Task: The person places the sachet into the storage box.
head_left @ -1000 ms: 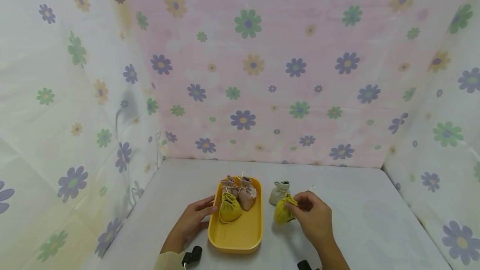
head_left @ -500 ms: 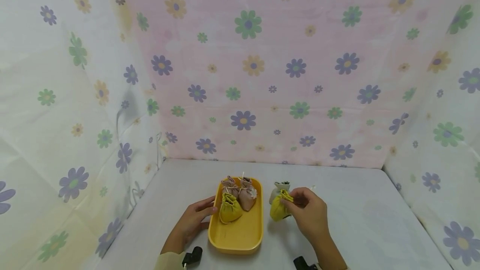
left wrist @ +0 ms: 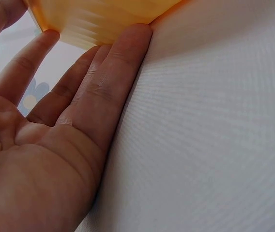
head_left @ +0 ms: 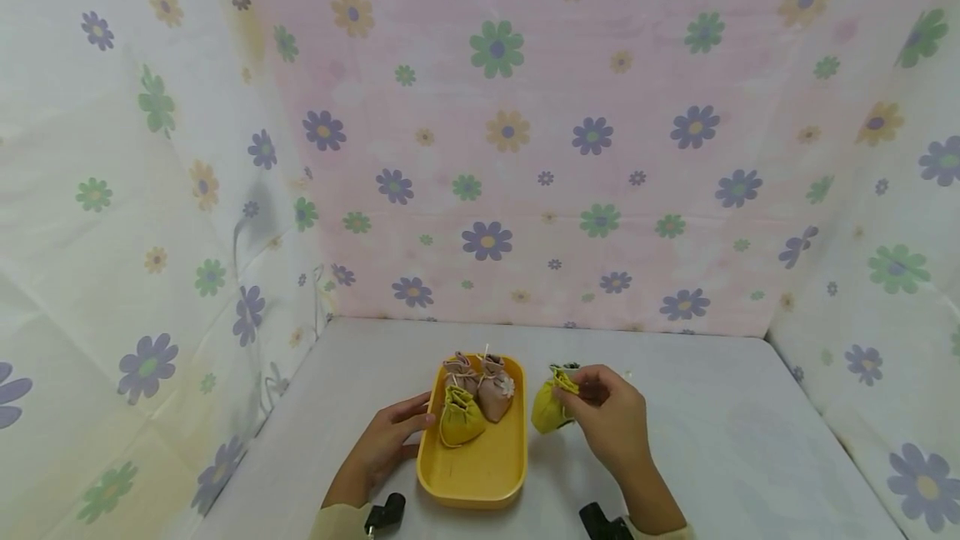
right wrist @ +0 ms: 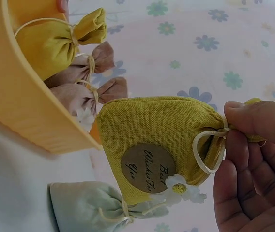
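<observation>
My right hand pinches a yellow drawstring pouch by its gathered neck, right of the yellow tray. In the right wrist view this pouch hangs sideways, showing a round brown label and a white cloth flower. My left hand touches the tray's left side; in the left wrist view its extended fingers meet the tray's wall. Inside the tray lie another yellow pouch and two dusty-pink pouches. A pale grey-green pouch stands on the table, mostly hidden behind the held pouch in the head view.
The white-covered table is enclosed by flowered cloth at the back and both sides. A black device is strapped at the left wrist, another at the right.
My right hand has carried the yellow pouch a little left and away from me, towards the tray, covering more of the grey-green pouch. The left hand and tray have stayed put.
</observation>
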